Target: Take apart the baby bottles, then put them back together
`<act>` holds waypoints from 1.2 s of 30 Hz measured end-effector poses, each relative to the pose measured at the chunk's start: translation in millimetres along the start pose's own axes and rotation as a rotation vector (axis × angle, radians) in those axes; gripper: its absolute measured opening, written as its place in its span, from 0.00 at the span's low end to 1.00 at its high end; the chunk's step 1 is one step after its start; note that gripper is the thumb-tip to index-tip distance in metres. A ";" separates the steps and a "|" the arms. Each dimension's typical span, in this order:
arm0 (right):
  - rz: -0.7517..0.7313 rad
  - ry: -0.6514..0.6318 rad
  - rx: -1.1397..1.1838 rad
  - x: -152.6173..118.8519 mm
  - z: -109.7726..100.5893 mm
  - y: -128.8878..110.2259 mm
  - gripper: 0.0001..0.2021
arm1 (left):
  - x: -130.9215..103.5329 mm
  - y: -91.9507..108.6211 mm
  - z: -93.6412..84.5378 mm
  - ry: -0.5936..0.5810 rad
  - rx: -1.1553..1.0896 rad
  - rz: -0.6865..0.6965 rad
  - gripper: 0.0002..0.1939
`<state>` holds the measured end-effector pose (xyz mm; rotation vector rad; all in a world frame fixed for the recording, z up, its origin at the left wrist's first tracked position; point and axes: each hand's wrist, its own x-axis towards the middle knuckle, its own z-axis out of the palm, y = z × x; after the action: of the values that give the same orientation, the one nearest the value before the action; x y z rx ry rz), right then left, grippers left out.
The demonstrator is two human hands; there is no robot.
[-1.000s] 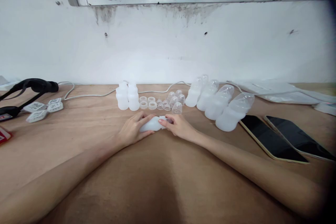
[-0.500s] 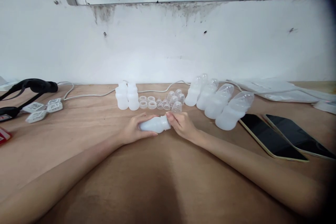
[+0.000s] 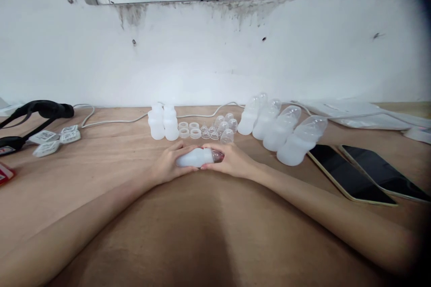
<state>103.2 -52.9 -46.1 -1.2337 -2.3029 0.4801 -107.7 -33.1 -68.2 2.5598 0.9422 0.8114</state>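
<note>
A milky white baby bottle (image 3: 193,158) lies on its side between my hands, low over the table. Wrapped round its base end is my left hand (image 3: 171,164), closed on it. My right hand (image 3: 230,160) grips the neck end, thumb and fingers on opposite sides of the collar. A clear teat end (image 3: 217,156) shows inside the curl of my right hand; whether a cap covers it I cannot tell. Just beyond lie clear collar rings (image 3: 195,134), small clear teats (image 3: 209,132) and clear dome caps (image 3: 227,135).
Two white bottles without tops (image 3: 170,124) stand behind my left hand. Several capped bottles (image 3: 292,143) stand in a slanting row to the right, beside two phones (image 3: 350,175). A white cable (image 3: 114,122) runs along the wall. White tags (image 3: 47,148) and a black headset (image 3: 47,110) lie left.
My right hand has gone from pinching at the bottle's mouth to gripping round its neck. The bottle has levelled out, and a clear teat end now shows at its top.
</note>
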 end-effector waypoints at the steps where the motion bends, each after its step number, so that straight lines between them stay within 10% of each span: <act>1: 0.016 -0.006 0.028 0.6 -0.3 -0.3 0.25 | 0.1 0.2 0.0 0.000 0.007 -0.001 0.27; 14: 0.048 -0.033 0.051 8.6 -17.2 -1.2 0.23 | 5.2 0.9 4.4 0.070 -0.080 -0.042 0.27; 19: 0.251 0.392 -0.333 11.0 -19.9 29.0 0.22 | 8.5 1.3 3.6 0.117 -0.249 -0.104 0.26; 23: 0.397 0.266 -0.560 8.3 -5.2 51.0 0.23 | 9.4 0.1 2.7 0.125 -0.312 -0.189 0.27; 31: -0.058 0.053 -0.327 -2.6 17.6 18.1 0.19 | 10.9 -2.5 1.7 0.136 -0.429 -0.275 0.26; 36: -0.001 0.095 0.120 0.8 17.6 22.1 0.18 | 11.1 1.2 -0.1 0.117 -0.442 -0.272 0.25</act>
<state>107.9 -41.9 -71.7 -1.1718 -2.1627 0.5396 -100.2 -26.6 -63.2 1.9785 0.9879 0.9691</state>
